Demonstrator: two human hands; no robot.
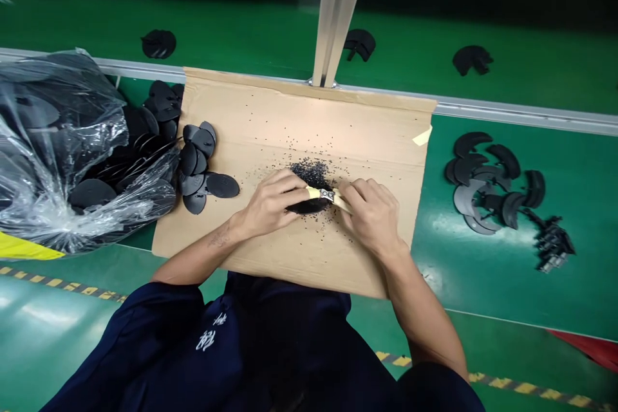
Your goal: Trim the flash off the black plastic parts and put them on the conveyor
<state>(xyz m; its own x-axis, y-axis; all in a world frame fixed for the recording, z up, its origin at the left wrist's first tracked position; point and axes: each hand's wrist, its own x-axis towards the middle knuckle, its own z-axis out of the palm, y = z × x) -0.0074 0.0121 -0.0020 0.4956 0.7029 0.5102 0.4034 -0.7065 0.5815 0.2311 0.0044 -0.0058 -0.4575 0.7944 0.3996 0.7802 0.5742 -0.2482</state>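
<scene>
Over the cardboard sheet, my left hand [276, 201] is closed on the edge of a black plastic disc [309, 207]. Something yellow covers the tip of its index finger or thumb. Closed around the pale handles of a pair of nippers [328, 195], my right hand [369, 211] keeps the metal head at the disc's upper edge. The jaws themselves are hard to make out. Just beyond both hands lies a heap of tiny black trimmings [311, 172], with more bits scattered round it. A group of black discs [223, 185] rests left of my left hand.
A clear plastic bag [62, 161] full of black discs stands at the left. Curved black pieces [487, 180] and a cluster of small black parts [553, 244] lie at the right. A metal post [340, 13] rises behind the cardboard [222, 103].
</scene>
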